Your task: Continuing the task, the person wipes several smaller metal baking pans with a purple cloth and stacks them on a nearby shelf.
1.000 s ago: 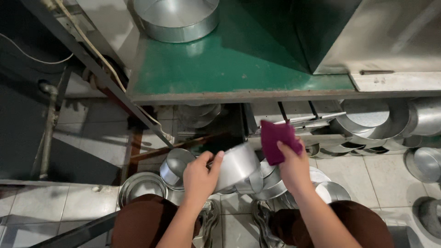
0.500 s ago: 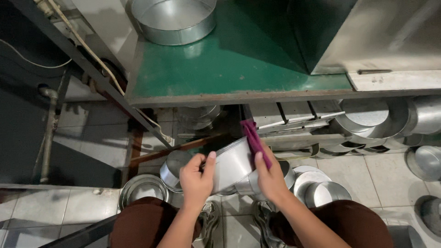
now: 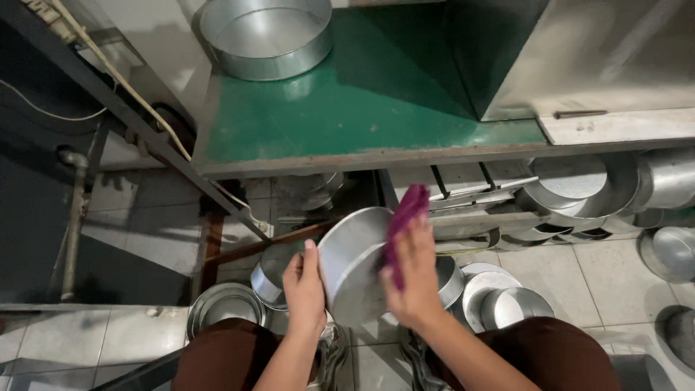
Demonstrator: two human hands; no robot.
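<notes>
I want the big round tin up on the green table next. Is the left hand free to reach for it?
Probably not as things stand: the left hand grips the round pan that the right hand wipes with a purple cloth. The big tin stands unobstructed.

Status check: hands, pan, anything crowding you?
Left hand grips round metal pan by its rim. Right hand presses purple cloth against it. More metal pans stacked on floor below.

Purple cloth (image 3: 402,221), silver pan (image 3: 352,264), prob. green tabletop (image 3: 347,101).
</notes>
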